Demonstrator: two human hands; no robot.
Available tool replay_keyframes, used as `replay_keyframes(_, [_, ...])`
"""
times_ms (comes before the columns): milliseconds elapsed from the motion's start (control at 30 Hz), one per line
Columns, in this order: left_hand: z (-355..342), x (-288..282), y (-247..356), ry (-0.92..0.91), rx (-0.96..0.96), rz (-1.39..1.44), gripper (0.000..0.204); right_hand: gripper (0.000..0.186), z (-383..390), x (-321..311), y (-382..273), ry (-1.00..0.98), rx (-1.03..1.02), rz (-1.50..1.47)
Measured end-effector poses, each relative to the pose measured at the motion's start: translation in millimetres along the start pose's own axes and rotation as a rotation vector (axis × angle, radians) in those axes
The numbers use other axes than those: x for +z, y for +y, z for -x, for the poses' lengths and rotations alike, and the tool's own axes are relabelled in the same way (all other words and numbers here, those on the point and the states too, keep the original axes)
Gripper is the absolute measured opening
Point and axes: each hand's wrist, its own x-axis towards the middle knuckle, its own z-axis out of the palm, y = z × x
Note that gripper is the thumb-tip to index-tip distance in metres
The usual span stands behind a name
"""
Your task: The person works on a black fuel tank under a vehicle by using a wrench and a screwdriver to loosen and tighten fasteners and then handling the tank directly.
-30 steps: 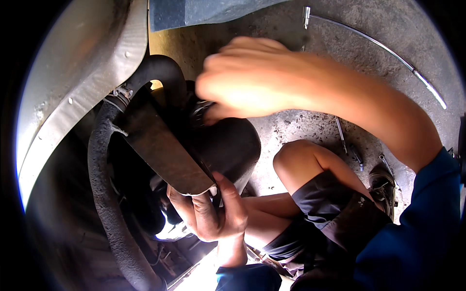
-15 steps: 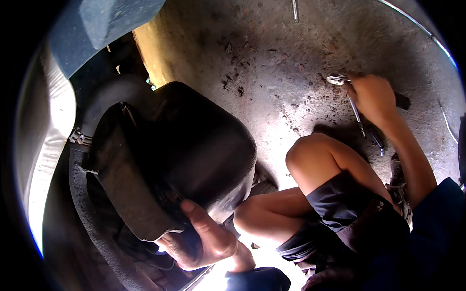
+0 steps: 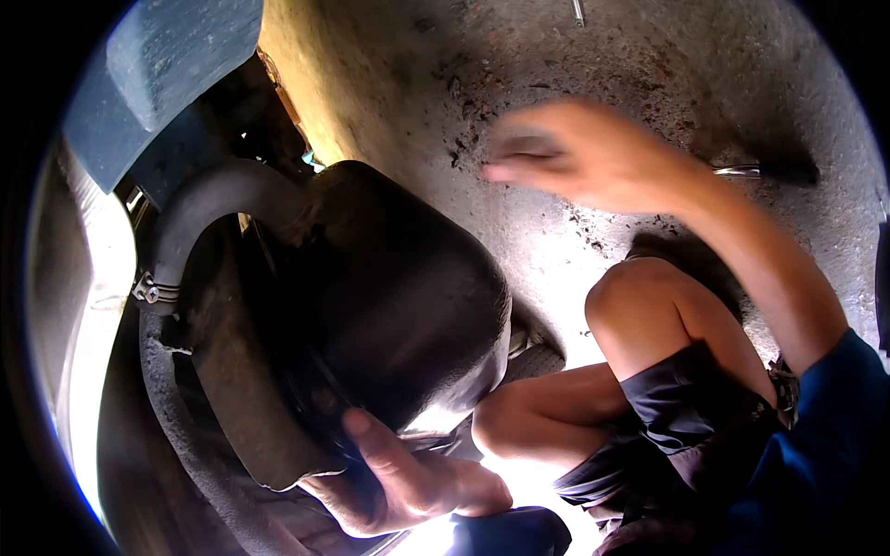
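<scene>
My left hand is low in the picture, beside a curved dull metal plate. Its thumb points up toward a black rounded housing; the other fingers curl under the plate's lower edge, where the plate hides whatever they grip. My right hand is above the floor, past the housing. Motion blurs its bent fingers, and I cannot make out anything in them. On the floor behind my right forearm lies a ratchet wrench with a dark handle, partly covered by the arm.
A dark bent hose with a metal clamp runs along the housing's left. Above are a blue panel and a yellowish surface. Dirt crumbs and a thin metal tool lie on the concrete floor. My bent knees are at right.
My right hand has left the ratchet wrench and swung left toward the housing. My left hand keeps its place at the plate. The whole view has shifted slightly.
</scene>
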Motion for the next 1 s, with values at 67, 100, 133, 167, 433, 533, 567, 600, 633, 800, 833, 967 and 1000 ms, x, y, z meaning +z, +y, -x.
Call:
replay_keyframes(67, [0,2,3,0.013,0.024,-0.006,0.037,0.064,-41,19,-35,-0.001,-0.126,-0.151])
replay_keyframes(100, [3,1,1,0.022,0.029,-0.020,0.037,0.079,-62,39,-47,0.043,-0.219,-0.298])
replay_keyframes(133, [4,-2,-1,0.030,0.035,-0.030,0.037,0.089,-82,50,-64,-0.017,-0.215,-0.364])
replay_keyframes(167, [7,-1,-3,0.032,0.044,-0.037,0.036,0.097,-100,62,-71,0.019,-0.307,-0.490])
replay_keyframes(433, [16,-11,-1,0.078,0.062,-0.124,0.036,0.051,-166,81,-79,-0.509,-0.351,-1.101])
replay_keyframes(533, [5,-6,8,0.127,-0.154,-0.009,0.032,0.040,-174,94,-93,-0.374,-0.368,-0.995])
replay_keyframes(567, [6,-3,6,0.132,-0.182,0.014,0.031,0.037,-172,96,-92,-0.271,-0.356,-0.939])
replay_keyframes(600, [7,0,5,0.137,-0.211,0.036,0.030,0.039,-170,97,-90,-0.187,-0.345,-0.901])
replay_keyframes(633, [8,3,3,0.140,-0.238,0.058,0.030,0.042,-170,96,-88,-0.103,-0.333,-0.862])
replay_keyframes(800, [11,-2,0,0.116,-0.086,0.049,0.031,0.054,-168,114,-106,0.244,-0.299,-0.808])
replay_keyframes(833, [11,-1,-1,0.114,-0.011,0.030,0.030,0.057,-169,115,-109,0.263,-0.255,-0.774])
replay_keyframes(967, [18,2,-14,0.075,0.212,-0.084,0.027,0.063,-155,107,-108,0.342,-0.147,-0.656])
replay_keyframes(1000, [19,1,-17,0.065,0.255,-0.111,0.027,0.061,-154,110,-108,0.401,-0.167,-0.643])
